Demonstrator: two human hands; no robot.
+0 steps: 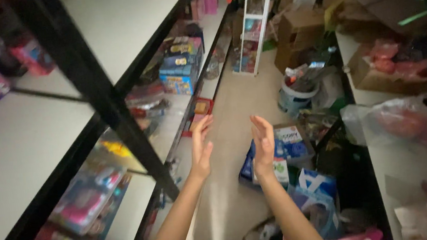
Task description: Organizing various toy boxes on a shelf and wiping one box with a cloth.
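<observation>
Both hands, left hand [201, 146] and right hand [263, 144], were raised empty above the pale floor [232, 97], palms facing, fingers straight and loosely apart. Nearest, right of that floor, lay a blue-and-white cardboard box [289, 146].

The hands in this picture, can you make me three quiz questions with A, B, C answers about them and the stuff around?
1. Where are the two hands?
A. Raised over the aisle floor
B. Inside a bucket
C. Flat on a shelf

2. What colour are the stacked boxes on the shelf to the left?
A. Mostly blue
B. Green
C. White

3. What are the hands holding?
A. A pink toy
B. A cardboard box
C. Nothing

Answers: 1 A, the left hand and right hand are lifted above the pale floor between the shelves. 2 A, the stacked boxes look mainly blue. 3 C, both palms are open, fingers spread, facing each other with a gap between.
</observation>
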